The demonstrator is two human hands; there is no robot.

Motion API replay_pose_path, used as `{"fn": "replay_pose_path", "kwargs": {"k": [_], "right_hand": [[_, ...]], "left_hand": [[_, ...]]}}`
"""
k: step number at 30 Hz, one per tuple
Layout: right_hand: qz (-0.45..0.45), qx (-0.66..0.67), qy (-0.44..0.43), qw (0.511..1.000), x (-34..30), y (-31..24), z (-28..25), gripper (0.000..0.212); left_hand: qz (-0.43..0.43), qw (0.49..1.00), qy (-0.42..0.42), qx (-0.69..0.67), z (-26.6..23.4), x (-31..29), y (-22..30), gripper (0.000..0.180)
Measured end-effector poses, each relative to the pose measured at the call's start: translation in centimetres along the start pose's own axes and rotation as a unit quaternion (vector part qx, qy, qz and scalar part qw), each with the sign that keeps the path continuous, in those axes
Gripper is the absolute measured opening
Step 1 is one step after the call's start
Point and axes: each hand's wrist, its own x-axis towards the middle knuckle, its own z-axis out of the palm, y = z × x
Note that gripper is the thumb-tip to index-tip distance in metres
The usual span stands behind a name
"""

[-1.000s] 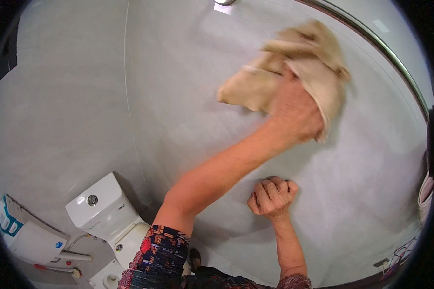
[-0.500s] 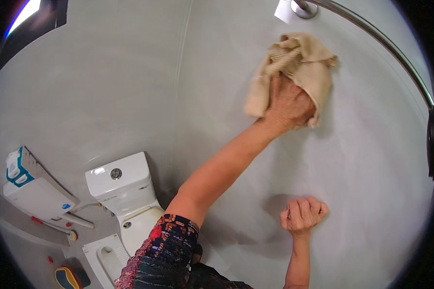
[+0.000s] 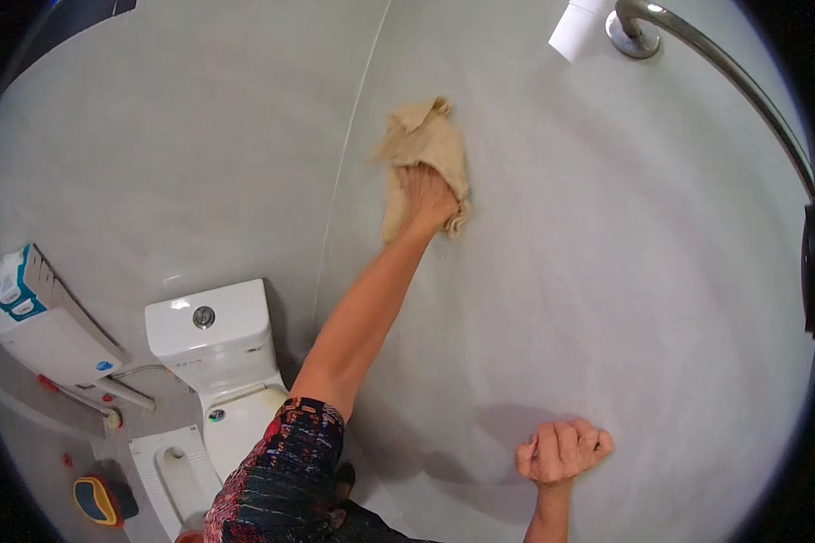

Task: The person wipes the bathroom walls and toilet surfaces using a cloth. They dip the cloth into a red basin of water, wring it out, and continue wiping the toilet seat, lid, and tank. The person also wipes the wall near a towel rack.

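A tan ribbed cloth (image 3: 424, 136) is bunched against the grey wall (image 3: 552, 271), near the corner seam. My left hand (image 3: 428, 195) presses it there, with the fingers tucked under a fold and only the back of the hand and the wrist showing. The left arm stretches up from a dark patterned sleeve. Lower down and to the right, my right hand (image 3: 563, 451) is closed in a fist beside the same wall, with nothing visible in it.
A curved metal rail (image 3: 724, 63) is fixed to the wall at upper right, near a white paper-like piece (image 3: 572, 34). At lower left stand a white toilet (image 3: 235, 312), a squat pan (image 3: 190, 462), a wall-mounted white cistern (image 3: 59, 348) with a box on top, and a blue-and-yellow bin (image 3: 98, 500).
My left hand has carried the cloth leftward along the wall, toward the corner seam. The view has shifted a little. My right hand stays a fist in about the same place.
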Motion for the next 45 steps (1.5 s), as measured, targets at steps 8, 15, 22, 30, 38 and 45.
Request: {"fn": "replay_pose_path", "kwargs": {"k": [8,15,22,30,38,45], "right_hand": [[0.031,0.044,0.044,0.998,2.0,-2.1,0.1,0.007],[-0.006,-0.011,0.006,1.0,0.5,0.1,-0.3,0.009],[-0.023,-0.019,-0.006,1.0,0.2,0.3,-0.2,0.01],[-0.073,-0.031,-0.029,0.996,1.0,0.1,-0.1,0.013],[-0.053,-0.053,-0.082,0.994,3.1,-0.9,-1.2,0.021],[-0.063,-0.065,-0.062,0.994,3.2,-0.8,-0.6,0.024]], "left_hand": [[-0.192,0.951,-0.236,0.059,-0.1,-20.5,-14.1,0.051],[-0.148,0.945,-0.274,-0.102,-5.2,-11.9,7.6,0.054],[0.102,0.971,-0.079,-0.2,-8.5,-0.9,10.5,0.067],[0.017,0.994,-0.112,-0.011,-5.6,7.9,1.4,0.067],[-0.155,0.968,-0.186,0.063,0.4,-0.2,-10.8,0.065],[-0.168,0.967,-0.193,0.012,0.9,-10.3,-16.9,0.064]]}}
